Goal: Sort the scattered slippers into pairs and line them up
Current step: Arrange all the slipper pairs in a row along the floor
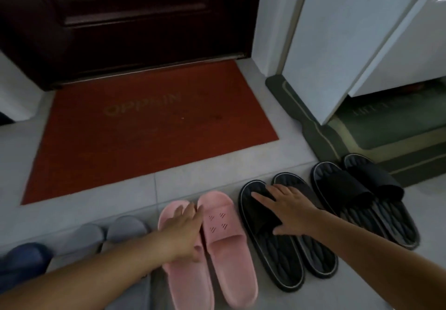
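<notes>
Slippers stand in a row on the pale tiled floor, toes toward the door. Two pink slippers (224, 232) lie side by side; my left hand (183, 230) rests flat on the strap of the left pink one. To their right is a black pair (272, 256); my right hand (287, 210) lies spread across both straps. A second black pair (357, 194) sits further right. Left of the pink ones are two grey slippers (125, 230) and a dark blue slipper (26, 259), partly hidden by my left forearm.
A red doormat (144, 128) lies before a dark wooden door (135, 20). A green mat (376, 128) is at the right, under a white cabinet (342, 39); the far black pair touches its corner. White walls flank the door.
</notes>
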Demonstrator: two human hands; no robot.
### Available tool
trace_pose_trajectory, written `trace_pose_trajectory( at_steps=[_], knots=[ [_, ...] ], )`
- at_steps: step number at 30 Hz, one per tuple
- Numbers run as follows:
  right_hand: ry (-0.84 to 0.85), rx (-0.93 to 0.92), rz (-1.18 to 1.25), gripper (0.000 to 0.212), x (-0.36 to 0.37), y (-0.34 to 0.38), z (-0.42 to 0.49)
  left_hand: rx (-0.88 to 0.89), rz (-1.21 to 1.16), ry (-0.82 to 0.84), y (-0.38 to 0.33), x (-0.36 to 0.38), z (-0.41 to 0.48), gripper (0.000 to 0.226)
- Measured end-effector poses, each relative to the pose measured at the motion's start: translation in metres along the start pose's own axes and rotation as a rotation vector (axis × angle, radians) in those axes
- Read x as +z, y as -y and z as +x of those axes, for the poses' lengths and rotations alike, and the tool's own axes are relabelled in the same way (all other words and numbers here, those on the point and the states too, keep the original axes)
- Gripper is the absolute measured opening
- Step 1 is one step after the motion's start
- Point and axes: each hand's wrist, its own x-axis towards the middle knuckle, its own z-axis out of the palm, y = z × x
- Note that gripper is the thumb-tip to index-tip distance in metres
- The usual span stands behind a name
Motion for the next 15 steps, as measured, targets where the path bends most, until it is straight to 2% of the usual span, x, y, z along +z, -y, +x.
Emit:
trace_pose_trajectory(
  at_steps=[3,7,11,15],
  knots=[
    [0.079,0.054,-0.053,0.107,-0.004,0.003,0.013,-0.040,0.019,0.042,0.010,0.008,0.006,0.124],
    [0.201,0.148,-0.054,0.115,-0.007,-0.008,0.013,-0.072,0.019,-0.009,0.026,0.019,0.008,0.112],
    [0.276,0.132,-0.122,0.124,-0.017,-0.011,0.015,-0.055,0.005,-0.030,0.031,0.022,0.014,0.100],
    [0.304,0.107,-0.131,0.122,-0.025,-0.013,0.020,-0.042,0.002,-0.062,0.034,0.022,0.016,0.090]
  ],
)
